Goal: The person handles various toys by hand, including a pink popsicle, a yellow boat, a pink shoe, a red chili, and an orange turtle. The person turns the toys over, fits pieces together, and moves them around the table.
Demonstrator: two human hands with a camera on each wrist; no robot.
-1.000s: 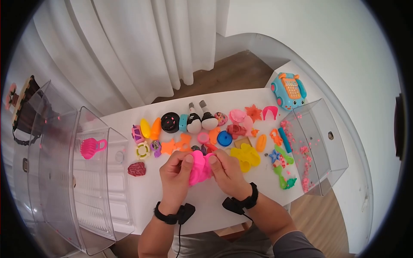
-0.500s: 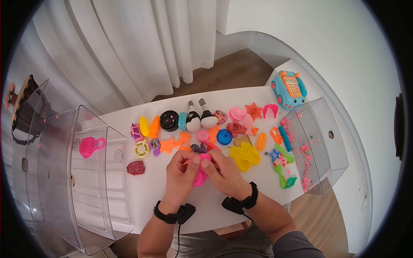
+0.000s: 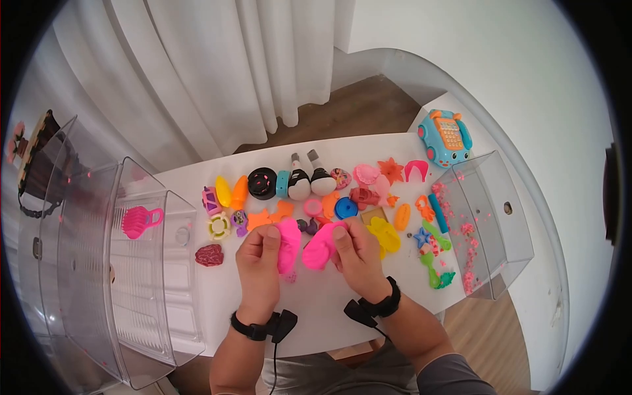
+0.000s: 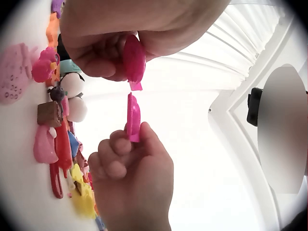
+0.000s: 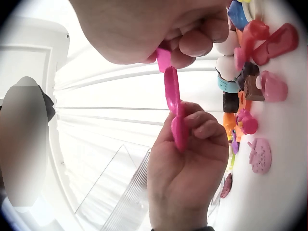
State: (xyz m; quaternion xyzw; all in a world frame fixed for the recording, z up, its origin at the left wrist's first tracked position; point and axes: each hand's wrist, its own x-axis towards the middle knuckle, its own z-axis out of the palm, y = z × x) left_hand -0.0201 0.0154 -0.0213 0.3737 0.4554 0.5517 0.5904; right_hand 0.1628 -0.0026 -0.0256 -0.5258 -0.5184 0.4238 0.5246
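Note:
Between thumb and fingers, my left hand (image 3: 258,266) pinches a bright pink plastic mould half (image 3: 288,247). My right hand (image 3: 362,260) grips a second pink mould half (image 3: 319,249) by its right side. The two halves stand upright with a narrow gap between them, above the near middle of the table. In the left wrist view, both the left hand's half (image 4: 134,58) and the right hand's half (image 4: 134,118) appear nearly edge-on. A dotted light pink toy (image 4: 13,72) lies on the table below the hands.
Across the white table (image 3: 329,322) lie several toys, including a blue lid (image 3: 345,208), yellow moulds (image 3: 384,235) and a red textured piece (image 3: 209,255). Clear bins flank the table; the left one (image 3: 122,276) contains a pink ridged cup (image 3: 141,222). A toy phone (image 3: 446,138) stands at the back right.
The hands, close together around the pink plastic before, have moved apart sideways. One pink half is now in each hand, and the dotted pink toy has come partly into sight below.

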